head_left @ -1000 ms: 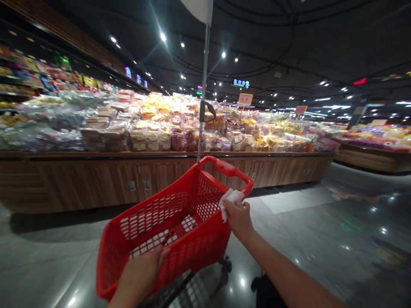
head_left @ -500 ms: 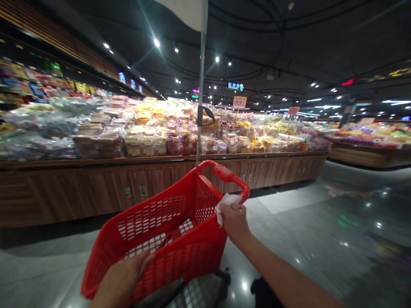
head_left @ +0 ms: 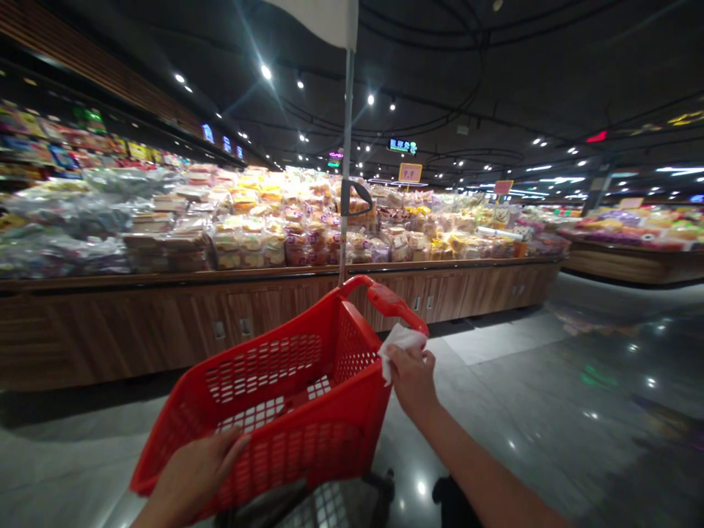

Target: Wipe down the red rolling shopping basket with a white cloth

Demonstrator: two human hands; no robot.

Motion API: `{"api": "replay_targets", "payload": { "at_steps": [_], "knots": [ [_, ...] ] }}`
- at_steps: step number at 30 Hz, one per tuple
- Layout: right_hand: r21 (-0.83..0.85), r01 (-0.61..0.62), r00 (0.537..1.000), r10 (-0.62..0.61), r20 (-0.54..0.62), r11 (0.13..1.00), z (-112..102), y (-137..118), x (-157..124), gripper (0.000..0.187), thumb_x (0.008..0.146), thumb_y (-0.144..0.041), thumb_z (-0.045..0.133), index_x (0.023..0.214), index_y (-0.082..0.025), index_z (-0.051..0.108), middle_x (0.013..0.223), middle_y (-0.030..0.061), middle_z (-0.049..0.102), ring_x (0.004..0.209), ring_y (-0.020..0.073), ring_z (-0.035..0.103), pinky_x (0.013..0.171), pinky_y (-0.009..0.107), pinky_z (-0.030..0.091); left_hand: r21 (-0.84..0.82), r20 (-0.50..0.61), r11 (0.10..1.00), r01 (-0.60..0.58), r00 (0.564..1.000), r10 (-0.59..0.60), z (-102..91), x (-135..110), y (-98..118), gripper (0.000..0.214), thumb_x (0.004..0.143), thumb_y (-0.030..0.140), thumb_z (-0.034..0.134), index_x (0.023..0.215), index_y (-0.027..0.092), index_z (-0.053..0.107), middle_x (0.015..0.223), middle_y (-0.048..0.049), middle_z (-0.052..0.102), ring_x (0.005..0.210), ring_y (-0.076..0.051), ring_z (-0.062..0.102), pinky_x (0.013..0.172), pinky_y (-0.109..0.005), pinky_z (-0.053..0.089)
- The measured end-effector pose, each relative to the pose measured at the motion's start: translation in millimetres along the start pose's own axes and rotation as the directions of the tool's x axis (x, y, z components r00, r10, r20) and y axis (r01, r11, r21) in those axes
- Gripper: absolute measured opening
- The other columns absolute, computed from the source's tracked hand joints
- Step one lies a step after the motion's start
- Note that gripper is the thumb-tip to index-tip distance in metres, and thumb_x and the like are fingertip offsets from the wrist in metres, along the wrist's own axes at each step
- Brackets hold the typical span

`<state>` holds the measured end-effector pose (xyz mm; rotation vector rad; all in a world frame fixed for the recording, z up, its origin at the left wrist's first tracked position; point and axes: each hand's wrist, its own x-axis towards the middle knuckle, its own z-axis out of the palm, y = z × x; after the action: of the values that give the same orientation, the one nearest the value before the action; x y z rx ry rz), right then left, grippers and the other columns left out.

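A red plastic shopping basket [head_left: 286, 381] sits on a cart in front of me, tilted up toward its far end. My left hand [head_left: 192, 473] grips the basket's near rim, fingers curled over the edge. My right hand [head_left: 412, 374] is closed on a crumpled white tissue [head_left: 400, 342] and presses it against the basket's right rim, just below the red handle [head_left: 388, 299]. A thin metal pole [head_left: 345, 161] with a white flag at its top rises from the basket's far end. The basket holds nothing I can see.
A long wooden display counter [head_left: 220, 308] piled with packaged bread and snacks runs across ahead. Another stocked counter [head_left: 632, 257] stands at the right. Price signs [head_left: 410, 173] hang above. Glossy grey floor [head_left: 550, 396] spreads to the right.
The basket has shifted slightly left and lower in view. My left hand slid left along the near rim. My right hand with the tissue stayed at the right rim.
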<state>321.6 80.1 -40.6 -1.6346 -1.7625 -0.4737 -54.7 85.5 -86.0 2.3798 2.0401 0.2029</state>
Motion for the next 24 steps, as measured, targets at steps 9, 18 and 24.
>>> {"api": "replay_targets", "payload": {
  "at_steps": [9,18,24],
  "knots": [
    [0.150,0.152,0.970,-0.177,0.165,0.977,23.0,-68.3,-30.9,0.025,0.085,-0.013,0.051,0.105,-0.027,0.055,0.101,-0.0008,0.068,0.093,0.0197,0.053,0.089,0.041,0.022,-0.128,-0.151,0.965,-0.227,0.967,0.207,-4.9,21.4,126.1,0.046,0.092,0.047,0.022,0.104,0.021,0.057,0.099,-0.0059,0.067,0.092,-0.018,0.062,0.079,-0.028,0.044],
    [0.038,0.006,1.000,-0.007,0.029,0.999,-23.0,-1.1,-8.6,0.020,0.087,-0.018,0.048,0.101,-0.027,0.061,0.094,0.0013,0.070,0.089,0.0194,0.055,0.087,0.038,0.020,-0.029,-0.196,0.985,-0.172,0.967,0.163,19.6,24.9,114.1,0.039,0.092,0.040,0.024,0.090,0.020,0.057,0.088,-0.0074,0.067,0.087,-0.021,0.062,0.076,-0.031,0.042],
    [-0.001,-0.036,0.998,0.036,-0.043,0.999,-38.0,14.6,-8.8,0.024,0.087,-0.015,0.047,0.104,-0.025,0.060,0.105,0.0020,0.068,0.091,0.0186,0.055,0.084,0.037,0.020,0.021,-0.211,0.985,-0.170,0.962,0.170,19.3,29.7,101.7,0.038,0.092,0.041,0.024,0.089,0.021,0.056,0.084,-0.0067,0.066,0.084,-0.022,0.062,0.074,-0.031,0.042]
  ]
}}
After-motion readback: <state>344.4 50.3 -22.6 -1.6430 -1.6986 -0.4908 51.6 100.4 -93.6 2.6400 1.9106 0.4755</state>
